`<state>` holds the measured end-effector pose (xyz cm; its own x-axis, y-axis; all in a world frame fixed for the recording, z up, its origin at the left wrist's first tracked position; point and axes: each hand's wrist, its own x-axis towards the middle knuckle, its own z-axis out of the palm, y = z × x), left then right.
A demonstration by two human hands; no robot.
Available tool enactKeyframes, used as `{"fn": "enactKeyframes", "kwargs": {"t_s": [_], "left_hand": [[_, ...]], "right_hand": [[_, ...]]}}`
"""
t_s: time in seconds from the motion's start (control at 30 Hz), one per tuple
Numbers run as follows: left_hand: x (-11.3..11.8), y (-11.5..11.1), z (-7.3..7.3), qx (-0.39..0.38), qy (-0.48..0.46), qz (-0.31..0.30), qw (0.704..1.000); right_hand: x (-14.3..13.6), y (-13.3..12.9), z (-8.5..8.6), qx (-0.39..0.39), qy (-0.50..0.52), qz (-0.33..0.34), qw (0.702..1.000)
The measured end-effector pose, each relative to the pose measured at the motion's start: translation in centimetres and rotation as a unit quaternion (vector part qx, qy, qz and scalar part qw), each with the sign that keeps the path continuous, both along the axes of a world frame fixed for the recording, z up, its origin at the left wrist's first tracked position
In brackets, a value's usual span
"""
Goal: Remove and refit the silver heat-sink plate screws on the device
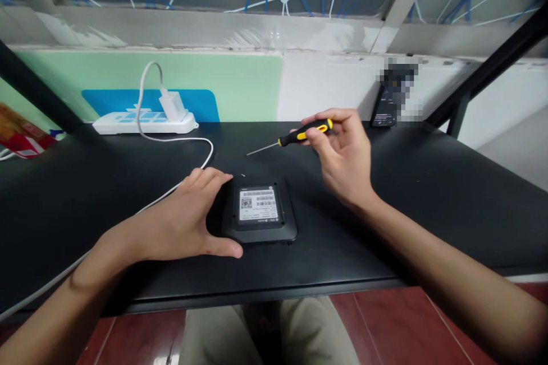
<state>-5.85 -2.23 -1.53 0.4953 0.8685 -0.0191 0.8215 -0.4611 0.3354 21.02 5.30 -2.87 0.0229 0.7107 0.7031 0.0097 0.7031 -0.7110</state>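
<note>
A flat black device (261, 232) with a white printed label (258, 204) lies on the black desk in front of me. Around its left side rests my left hand (188, 217), thumb and fingers spread apart; whether it touches the casing I cannot tell. My right hand (342, 154) grips a black and yellow screwdriver (305, 132) by the handle, to the right of and beyond the device. The shaft points left and slightly down, its tip apart from the device. A tiny pale object, perhaps a screw (243, 175), sits just behind the device's far edge.
At the back left stands a white power strip (145, 124) with a plugged-in charger (173, 106). Its white cable (209, 151) runs across the desk past my left arm. A phone (387, 100) leans against the back wall. A red package (25, 134) is at far left.
</note>
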Motion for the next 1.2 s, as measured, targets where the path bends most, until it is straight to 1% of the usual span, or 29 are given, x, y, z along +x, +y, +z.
{"fn": "enactKeyframes", "kwargs": {"t_s": [0.1, 0.17, 0.33, 0.57, 0.77, 0.97, 1.1, 1.2], "left_hand": [[0.2, -0.1, 0.1, 0.001, 0.011, 0.005, 1.0], [0.3, -0.2, 0.1, 0.0, 0.017, 0.004, 1.0], [0.2, -0.3, 0.2, -0.011, 0.016, -0.013, 1.0], [0.2, -0.2, 0.0, 0.003, 0.012, -0.02, 1.0], [0.3, -0.1, 0.0, -0.001, 0.016, -0.02, 1.0], [0.6, -0.2, 0.1, -0.008, 0.02, -0.013, 1.0], [0.7, -0.2, 0.0, 0.003, 0.008, -0.019, 1.0], [0.7, -0.2, -0.1, 0.012, -0.001, -0.027, 1.0]], "right_hand": [[-0.3, 0.1, -0.8, -0.027, -0.022, 0.025, 0.999], [-0.3, 0.1, -1.1, -0.035, -0.028, 0.027, 0.999], [-0.1, 0.1, -0.9, -0.037, -0.033, 0.013, 0.999], [-0.1, 0.2, -1.2, -0.048, -0.055, 0.011, 0.997], [0.0, 0.2, -1.2, -0.048, -0.059, 0.007, 0.997], [0.1, 0.2, -0.4, -0.038, -0.006, -0.005, 0.999], [0.3, 0.3, 0.1, -0.064, 0.041, -0.018, 0.997], [0.3, 0.4, 0.2, -0.086, 0.062, -0.016, 0.994]]}}
